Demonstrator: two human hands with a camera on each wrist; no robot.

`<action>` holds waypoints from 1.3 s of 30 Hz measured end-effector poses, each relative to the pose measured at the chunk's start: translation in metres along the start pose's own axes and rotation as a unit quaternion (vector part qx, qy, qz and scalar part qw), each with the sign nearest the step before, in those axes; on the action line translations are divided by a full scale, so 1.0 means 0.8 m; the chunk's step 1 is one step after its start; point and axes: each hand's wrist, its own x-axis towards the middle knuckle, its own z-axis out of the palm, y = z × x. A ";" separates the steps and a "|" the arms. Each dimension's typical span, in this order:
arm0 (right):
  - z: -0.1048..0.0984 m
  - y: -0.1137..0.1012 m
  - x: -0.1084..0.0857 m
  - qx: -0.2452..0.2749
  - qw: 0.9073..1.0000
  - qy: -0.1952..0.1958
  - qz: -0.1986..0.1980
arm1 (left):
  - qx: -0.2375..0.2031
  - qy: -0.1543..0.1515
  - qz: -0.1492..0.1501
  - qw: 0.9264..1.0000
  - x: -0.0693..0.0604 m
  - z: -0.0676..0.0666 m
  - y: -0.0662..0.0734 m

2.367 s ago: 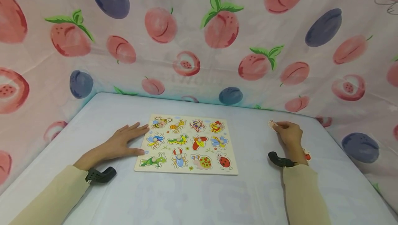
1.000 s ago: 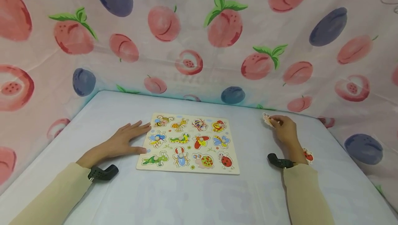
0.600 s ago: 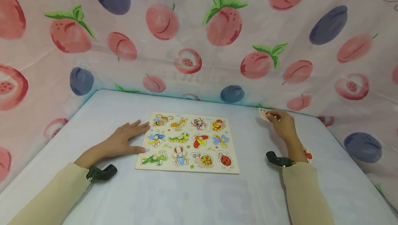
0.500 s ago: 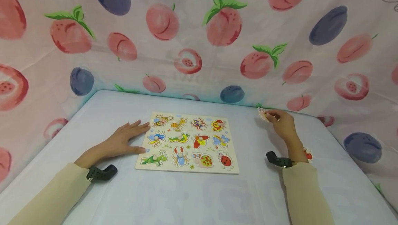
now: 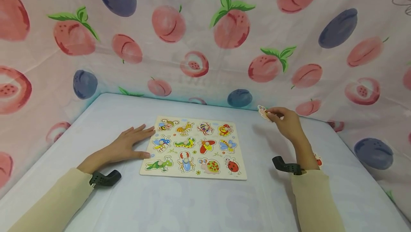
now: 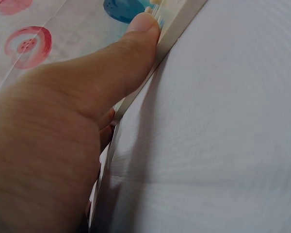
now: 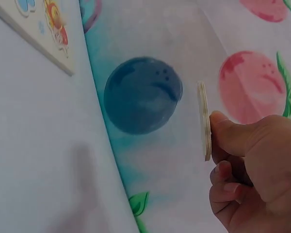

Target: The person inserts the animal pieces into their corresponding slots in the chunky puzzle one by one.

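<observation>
A wooden peg puzzle board [image 5: 197, 153] with several painted insects lies flat on the table. My left hand [image 5: 123, 147] spreads its straight fingers at the board's left edge, thumb and fingertips touching it; in the left wrist view the thumb [image 6: 121, 63] lies on the rim. Over the table to the right of the board, my right hand [image 5: 287, 123] pinches a small snail puzzle piece [image 5: 263, 113] between thumb and fingers. The right wrist view shows this piece [image 7: 204, 121] edge-on, raised off the table. Its knob is hidden by the fingers.
Partly behind the right wrist, a red ladybug puzzle piece [image 5: 318, 160] lies on the white tablecloth [image 5: 192, 207]. A fruit-printed cloth [image 5: 199, 39] rises as a wall along the back and sides of the table. Each wrist carries a black camera mount [image 5: 105, 179].
My right hand has lifted the snail piece from the table's right side and carried it up and leftward toward the board. The left hand keeps its place.
</observation>
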 end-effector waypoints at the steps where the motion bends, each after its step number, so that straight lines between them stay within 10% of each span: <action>1: 0.000 -0.004 0.001 0.001 1.000 -0.003 -0.004 | -0.001 0.000 0.000 1.000 0.000 0.000 -0.001; 15: 0.018 -0.068 -0.005 0.010 0.994 -0.060 -0.092 | 0.003 -0.001 0.003 1.000 0.001 -0.002 -0.001; 39: 0.052 -0.137 -0.060 0.059 0.974 -0.178 -0.131 | -0.002 -0.007 0.002 1.000 -0.001 -0.004 0.002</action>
